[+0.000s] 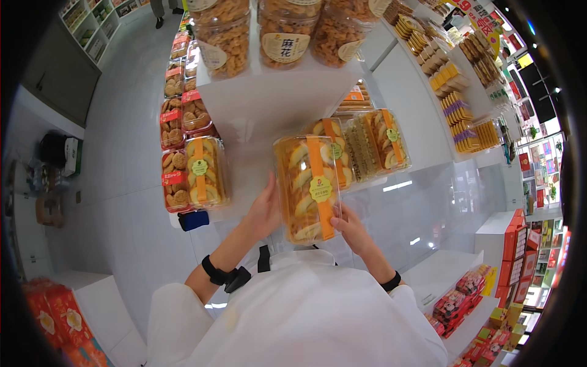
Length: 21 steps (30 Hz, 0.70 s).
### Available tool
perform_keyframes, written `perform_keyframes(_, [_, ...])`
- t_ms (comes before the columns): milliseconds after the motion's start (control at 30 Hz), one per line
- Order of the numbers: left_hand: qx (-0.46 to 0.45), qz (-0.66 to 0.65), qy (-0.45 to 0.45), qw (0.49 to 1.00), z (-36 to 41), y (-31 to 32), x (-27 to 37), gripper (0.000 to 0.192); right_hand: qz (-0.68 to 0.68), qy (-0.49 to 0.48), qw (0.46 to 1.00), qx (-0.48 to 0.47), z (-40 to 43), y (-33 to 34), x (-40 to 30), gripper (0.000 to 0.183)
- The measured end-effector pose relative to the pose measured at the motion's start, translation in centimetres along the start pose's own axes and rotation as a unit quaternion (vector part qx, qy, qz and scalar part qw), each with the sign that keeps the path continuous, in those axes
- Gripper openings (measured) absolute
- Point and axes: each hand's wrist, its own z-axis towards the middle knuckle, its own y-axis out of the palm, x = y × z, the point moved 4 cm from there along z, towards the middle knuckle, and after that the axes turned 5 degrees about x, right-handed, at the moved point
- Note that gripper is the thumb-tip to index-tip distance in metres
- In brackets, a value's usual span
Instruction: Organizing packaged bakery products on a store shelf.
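Between my hands is a clear plastic box of sliced pastries (305, 192) with an orange band and a yellow-green label. My right hand (353, 227) grips its lower right side, thumb on the front near the band. My left hand (266, 208) is at the box's left side, its fingers partly hidden behind it; whether they press on it is not plain. Just behind stands a similar box (346, 176), partly covered by the held one. Another box with an orange band (390, 137) leans at the right, and one more (204, 172) stands at the left of the white display table (238, 192).
Clear tubs of fried dough twists (286, 46) stand on a raised white block (275, 96). Boxes of cookies with red labels (173, 181) line the table's left edge, by a dark blue object (195, 221). Low white shelves (447, 270) stand at right. A person's legs (160, 9) show far off.
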Motion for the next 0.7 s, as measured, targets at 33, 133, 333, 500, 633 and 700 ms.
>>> perform_keyframes(33, [-0.002,0.001,0.0,1.0,0.5,0.3,-0.7,0.056,0.004,0.003,1.0,-0.005,0.2,-0.9,-0.1,0.065])
perform_keyframes(133, [0.025,0.027,0.009,0.999,2.4,1.1,-2.8,0.051,0.04,0.001,0.999,-0.02,0.7,-3.9,-1.1,0.067])
perform_keyframes(333, [0.047,0.06,0.025,0.997,9.9,4.8,-9.3,0.049,0.073,-0.001,0.997,0.0,2.7,-13.5,-3.3,0.069])
perform_keyframes(500, [0.022,0.065,0.03,0.997,16.2,9.0,-13.9,0.047,0.073,-0.001,0.997,-0.008,3.8,-22.8,-5.8,0.068])
perform_keyframes(633, [0.027,0.147,0.066,0.987,19.4,11.1,-15.6,0.048,0.124,-0.011,0.992,0.0,4.3,-28.8,-7.6,0.061])
perform_keyframes(700, [-0.013,0.187,0.062,0.98,20.6,11.0,-16.0,0.048,0.146,-0.017,0.989,-0.005,4.9,-31.1,-8.5,0.058])
